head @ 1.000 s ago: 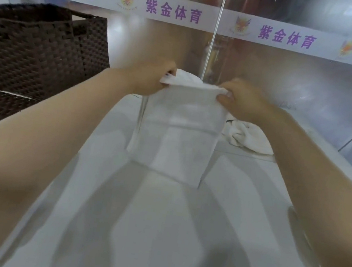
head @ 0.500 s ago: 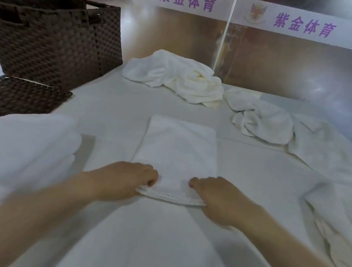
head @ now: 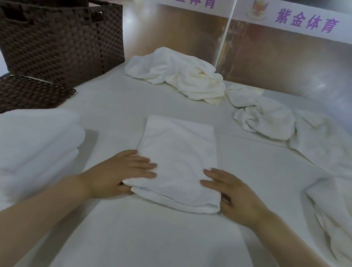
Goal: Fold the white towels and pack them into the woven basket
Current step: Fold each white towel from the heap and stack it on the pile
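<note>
Towel [head: 178, 156], white and folded into a long strip, is laid flat in the middle of the desk [head: 256, 167]. Its near end is pressed from both sides: the left hand [head: 124, 171] is laid with straight fingers on the left edge, and the right hand [head: 232, 194] is laid flat, fingers stretched, on the right corner. Nothing is gripped by either hand. A folded stack [head: 17, 147] of white towels is seen at the left, a little blurred. Crumpled towels [head: 178, 75] are heaped at the far side, and more loose towels [head: 267, 117] are spread at the right. The woven basket [head: 55, 35], dark brown, is placed at the far left corner; its inside cannot be seen. A woven lid [head: 17, 95] is laid flat just before it. On the white banner [head: 234, 4] behind, purple characters "紫金体育" are printed, repeated beside an emblem.
</note>
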The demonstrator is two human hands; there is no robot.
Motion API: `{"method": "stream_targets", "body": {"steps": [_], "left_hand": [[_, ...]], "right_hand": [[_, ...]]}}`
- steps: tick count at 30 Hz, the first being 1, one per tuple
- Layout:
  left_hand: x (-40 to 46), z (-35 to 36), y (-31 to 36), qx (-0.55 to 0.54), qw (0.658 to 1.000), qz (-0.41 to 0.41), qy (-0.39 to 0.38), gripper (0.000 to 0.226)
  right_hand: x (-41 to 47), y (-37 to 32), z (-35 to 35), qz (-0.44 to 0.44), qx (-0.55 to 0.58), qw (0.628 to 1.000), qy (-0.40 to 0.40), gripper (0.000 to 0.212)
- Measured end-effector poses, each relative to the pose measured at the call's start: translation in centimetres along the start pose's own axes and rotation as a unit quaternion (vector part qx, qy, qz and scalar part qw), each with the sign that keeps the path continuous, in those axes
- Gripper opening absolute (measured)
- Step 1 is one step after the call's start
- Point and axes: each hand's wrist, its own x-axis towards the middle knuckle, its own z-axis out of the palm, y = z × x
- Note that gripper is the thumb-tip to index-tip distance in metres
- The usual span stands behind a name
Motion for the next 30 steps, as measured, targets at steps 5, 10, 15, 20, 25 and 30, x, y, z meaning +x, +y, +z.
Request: {"method": "stream_targets", "body": {"steps": [5, 10, 15, 20, 25, 30], "left_hand": [[-1.1, -4.6, 2.7, -0.263, 0.948, -0.094, -0.15, 0.055], [5.7, -6.9, 2.0, -0.13, 0.961, -0.23, -0.086, 0.042], [13.0, -1.4, 0.8, 0.015, 0.979, -0.201, 0.015, 0.04], [13.8, 1.7, 1.0, 0.035, 0.971, -0.232, -0.039, 0.058], [13.1, 2.3, 0.5, 0.073, 0.97, -0.22, -0.079, 0.066], [13.3, 2.1, 0.9, 0.089, 0.965, -0.227, -0.1, 0.066]], "right_hand": [[0.1, -2.5, -4.1, 0.107, 0.145, 0.982, -0.049, 0.044], [6.7, -1.2, -4.6, 0.198, 0.132, 0.969, 0.064, 0.036], [12.2, 1.7, -2.8, 0.296, 0.098, 0.95, 0.03, 0.043], [13.1, 3.0, -2.0, 0.309, 0.049, 0.95, -0.005, 0.034], [12.4, 4.2, -2.7, 0.342, 0.164, 0.925, 0.02, 0.018], [12.5, 2.9, -1.4, 0.333, -0.026, 0.94, 0.075, 0.038]]}}
